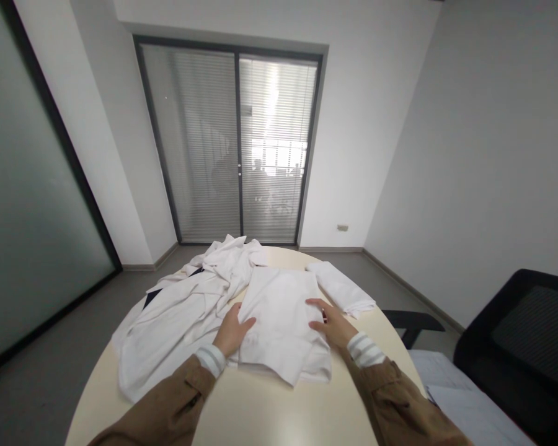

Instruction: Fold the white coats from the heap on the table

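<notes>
A folded white garment (281,316) lies flat near the middle of the round table, its lower edge uneven, with one corner pointing toward me. At its left edge is my left hand (231,329), thumb on the cloth and fingers apart from it; some fingertips are hidden. My right hand (333,323) rests at the right edge, thumb and index finger spread over the fabric. Left of it spreads a loose, crumpled heap of white clothes (181,322) with dark blue patches showing. A narrow folded white cloth (341,288) lies beyond my right hand.
The pale round table (279,415) has a curved edge on both sides. At the right stand a black mesh office chair (525,334) and its armrest (411,320), with white cloth (465,396) on the seat. Glass panels with blinds (232,148) are behind.
</notes>
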The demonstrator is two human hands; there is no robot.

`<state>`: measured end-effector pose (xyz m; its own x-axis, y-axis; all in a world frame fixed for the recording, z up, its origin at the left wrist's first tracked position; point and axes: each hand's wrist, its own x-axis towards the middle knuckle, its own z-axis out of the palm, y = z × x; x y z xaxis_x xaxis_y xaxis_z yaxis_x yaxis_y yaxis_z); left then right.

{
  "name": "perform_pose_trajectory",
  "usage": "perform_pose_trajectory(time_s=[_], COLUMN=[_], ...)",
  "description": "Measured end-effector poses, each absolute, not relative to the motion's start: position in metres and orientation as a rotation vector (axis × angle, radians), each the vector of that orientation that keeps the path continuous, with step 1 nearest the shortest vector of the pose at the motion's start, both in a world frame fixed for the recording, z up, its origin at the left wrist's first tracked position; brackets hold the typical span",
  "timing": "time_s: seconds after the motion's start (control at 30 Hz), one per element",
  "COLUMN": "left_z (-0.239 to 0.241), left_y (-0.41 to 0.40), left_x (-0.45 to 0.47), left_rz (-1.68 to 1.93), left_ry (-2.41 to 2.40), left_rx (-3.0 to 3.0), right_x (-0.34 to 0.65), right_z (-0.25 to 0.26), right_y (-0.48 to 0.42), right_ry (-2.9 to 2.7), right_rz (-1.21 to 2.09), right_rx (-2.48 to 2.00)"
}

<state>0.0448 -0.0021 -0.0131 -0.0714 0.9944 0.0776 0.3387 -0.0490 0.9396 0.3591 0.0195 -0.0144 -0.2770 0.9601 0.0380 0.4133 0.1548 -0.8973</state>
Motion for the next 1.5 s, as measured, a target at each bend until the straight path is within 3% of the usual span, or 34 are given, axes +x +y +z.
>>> perform_pose_trajectory(time_s=[0.27,0.43,0.57,0.8,0.97,1.3,1.4,1.5], left_z=[-0.012,-0.005,-0.003,-0.011,-0.009,-0.008,-0.005,0.000], left_y=[-0.004,-0.009,-0.012,-0.013,-0.012,-0.012,-0.013,-0.017], left_x=[0.041,0.045,0.048,0.048,0.049,0.049,0.049,0.050], left_rz=[1.086,1.007,0.963,0.991,1.003,0.987,0.959,0.926], left_ry=[1.461,0.945,0.836,0.890,0.958,0.969,1.006,1.017], left_rx=[1.248,0.817,0.714,0.773,0.804,0.797,0.804,0.854], right_x=[0.361,0.356,0.355,0.360,0.358,0.363,0.364,0.364], right_z=[-0.013,-0.005,0.002,0.023,0.032,0.022,0.025,0.026], right_y=[0.014,0.007,0.002,-0.008,-0.015,-0.014,-0.015,-0.015], right_ry=[-1.831,-1.779,-1.846,-2.199,-2.417,-2.281,-2.198,-2.146], right_rz=[0.935,1.220,1.351,0.520,0.787,1.235,1.429,1.352], right_rx=[-1.444,-1.346,-1.325,-1.481,-1.340,-1.274,-1.439,-1.668])
